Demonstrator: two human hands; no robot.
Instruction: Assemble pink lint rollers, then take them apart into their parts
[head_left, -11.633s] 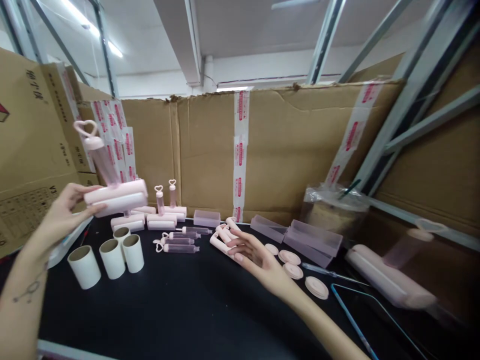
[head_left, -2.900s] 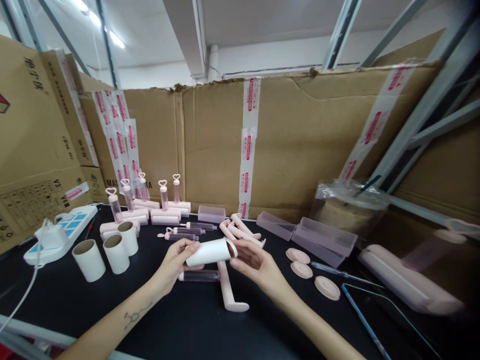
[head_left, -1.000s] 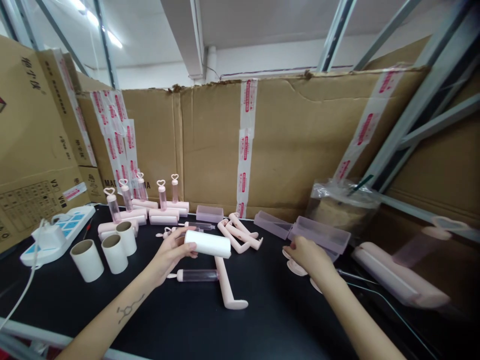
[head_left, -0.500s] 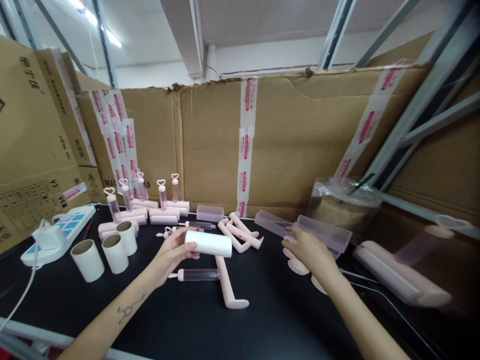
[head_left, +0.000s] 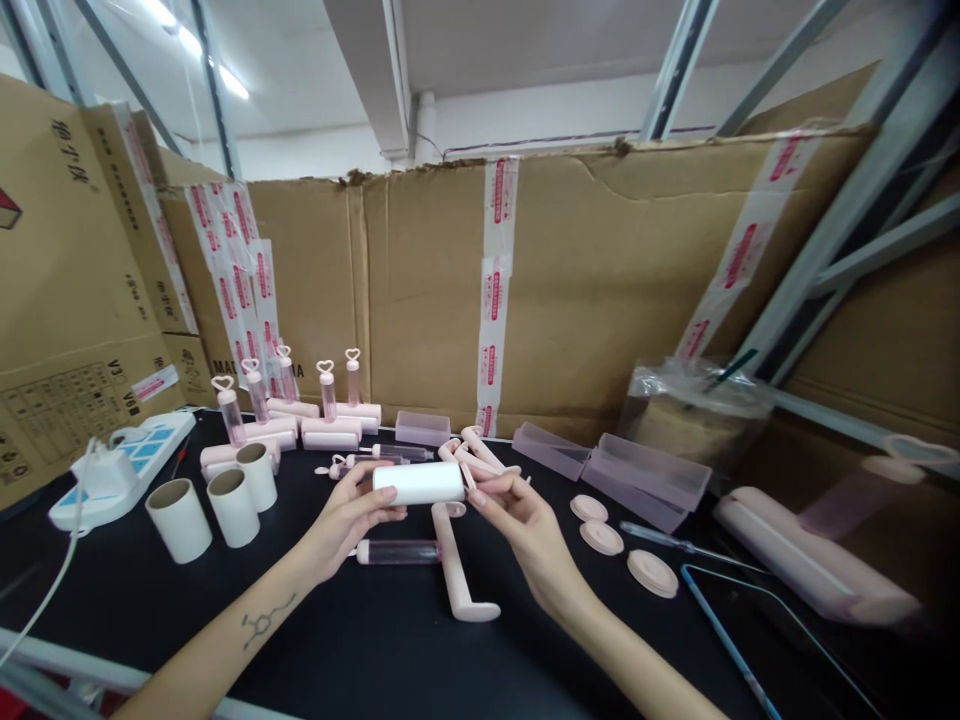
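Note:
My left hand [head_left: 358, 512] grips a white paper roll [head_left: 420, 483] around its left end, holding it sideways above the dark table. At the roll's right end, my right hand [head_left: 517, 515] pinches a thin pink disc [head_left: 468, 476], seen edge-on and close against the roll's opening. Below the roll lies a pink L-shaped handle [head_left: 454, 570], beside a clear pink tube [head_left: 397, 552] with a pale cap. More pink handle pieces [head_left: 480, 455] lie behind my hands. Several round pink discs [head_left: 601, 537] rest in small stacks to the right.
Three white rolls [head_left: 178, 520] stand at left near a power strip [head_left: 124, 470]. Assembled pink rollers [head_left: 330, 432] line the back. Translucent pink covers [head_left: 645, 475], a screwdriver [head_left: 675, 540] and a blue-edged tablet [head_left: 731, 640] lie right. Cardboard [head_left: 585, 280] walls the back.
My right hand has moved left from the disc stacks to the roll's right end, now with a pink disc in its fingers. My left hand still holds the roll in nearly the same place.

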